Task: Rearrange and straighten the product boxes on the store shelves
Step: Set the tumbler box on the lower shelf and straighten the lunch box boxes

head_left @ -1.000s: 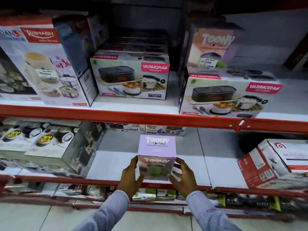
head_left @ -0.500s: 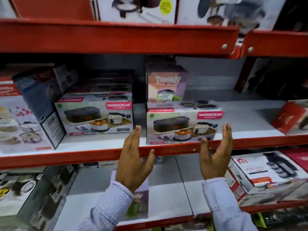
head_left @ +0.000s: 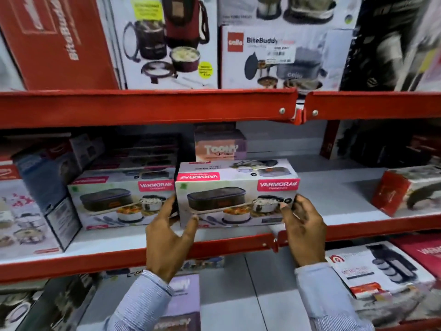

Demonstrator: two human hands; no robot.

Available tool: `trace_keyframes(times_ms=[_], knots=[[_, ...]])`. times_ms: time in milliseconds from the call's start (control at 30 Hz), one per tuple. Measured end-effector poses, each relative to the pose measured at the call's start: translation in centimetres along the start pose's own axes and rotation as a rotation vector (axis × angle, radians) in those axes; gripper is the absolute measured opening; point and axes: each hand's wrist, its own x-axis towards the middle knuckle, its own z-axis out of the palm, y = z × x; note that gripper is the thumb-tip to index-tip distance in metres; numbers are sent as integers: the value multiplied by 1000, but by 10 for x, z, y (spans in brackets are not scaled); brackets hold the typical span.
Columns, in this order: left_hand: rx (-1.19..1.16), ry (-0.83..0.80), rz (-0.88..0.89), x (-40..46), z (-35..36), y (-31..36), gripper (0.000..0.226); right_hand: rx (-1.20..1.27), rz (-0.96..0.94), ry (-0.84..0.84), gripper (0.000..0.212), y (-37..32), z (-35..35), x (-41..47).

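A white Varmora lunch-box carton [head_left: 236, 194] stands at the front of the middle shelf [head_left: 346, 194]. My left hand [head_left: 167, 237] grips its lower left corner and my right hand [head_left: 303, 225] grips its right end. A second Varmora carton [head_left: 119, 199] sits just to its left, almost touching. A pink-and-purple Toony box [head_left: 219, 144] stands behind the held carton. On the shelf below, a purple Toony box [head_left: 183, 299] stands partly hidden by my left sleeve.
Red shelf rails [head_left: 143, 106] run across above and below the middle shelf. BiteBuddy boxes [head_left: 281, 56] fill the top shelf. A tall blue-and-white box [head_left: 47, 194] leans at the left. A tilted red box [head_left: 405, 187] lies at the right, another [head_left: 381, 271] below.
My hands let go of the purple Toony box on the lower shelf, rose to the middle shelf and closed on the right Varmora carton. The view tilted upward.
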Motion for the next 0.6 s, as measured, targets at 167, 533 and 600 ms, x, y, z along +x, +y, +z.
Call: trace_keyframes(times_ms=[167, 533, 600], knots=[[43, 195, -65, -5, -59, -26, 66, 80, -21, -99, 32, -15, 43, -36], [207, 215, -220, 3, -155, -106, 53, 88, -20, -359, 36, -19, 166, -96], [249, 218, -206, 4, -160, -110, 51, 67, -15, -365, 38, -16, 170, -98]])
